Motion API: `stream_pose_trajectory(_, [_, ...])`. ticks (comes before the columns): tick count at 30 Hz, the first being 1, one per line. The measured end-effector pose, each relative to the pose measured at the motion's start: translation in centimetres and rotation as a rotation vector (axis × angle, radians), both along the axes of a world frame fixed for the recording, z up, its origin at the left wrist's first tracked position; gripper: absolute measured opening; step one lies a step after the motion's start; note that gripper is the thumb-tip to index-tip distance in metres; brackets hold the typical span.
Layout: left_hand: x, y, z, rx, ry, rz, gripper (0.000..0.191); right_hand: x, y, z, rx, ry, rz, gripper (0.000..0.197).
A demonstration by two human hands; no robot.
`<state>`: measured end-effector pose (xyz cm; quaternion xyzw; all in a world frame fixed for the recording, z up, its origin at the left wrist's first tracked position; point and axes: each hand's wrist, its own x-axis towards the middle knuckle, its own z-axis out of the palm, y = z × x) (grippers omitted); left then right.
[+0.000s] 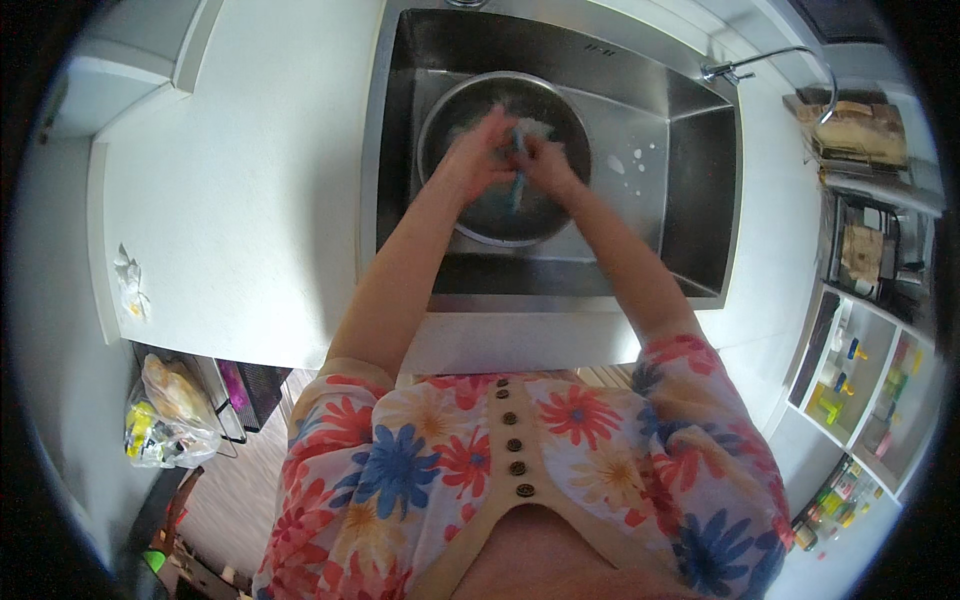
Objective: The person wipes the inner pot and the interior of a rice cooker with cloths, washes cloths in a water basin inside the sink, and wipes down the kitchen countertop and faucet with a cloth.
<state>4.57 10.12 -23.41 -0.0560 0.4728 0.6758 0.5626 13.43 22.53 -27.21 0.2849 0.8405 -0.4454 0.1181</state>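
Both my hands are over a round metal basin (517,242) that stands in the left part of a stainless steel sink (630,210). My right hand (549,161) is closed around a narrow blue object (517,187), too blurred to name. Close beside it, my left hand (480,157) has its fingers bent toward the same object; whether it grips anything is unclear. Something whitish (537,129) shows just beyond my right fingers. The basin's inside is dark, and its contents are hard to make out.
White foam spots (637,169) dot the sink floor. A slim curved faucet (795,52) rises at the far right corner. On the left counter (225,187) lies a crumpled wrapper (132,285). Plastic bags (169,412) hang below it; shelves (847,367) with bottles stand right.
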Motion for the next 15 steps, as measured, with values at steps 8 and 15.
stream_pose_trajectory(8, [0.3,-0.8,-4.4,-0.352,-0.045,0.101,0.061,0.9,1.4,-5.9,0.255,0.046,-0.067,0.027])
stream_pose_trajectory(15, [-0.2,-2.1,-11.0,0.058,-0.42,0.296,0.052,-2.7,-8.8,5.5,-0.243,0.277,-0.14,0.03])
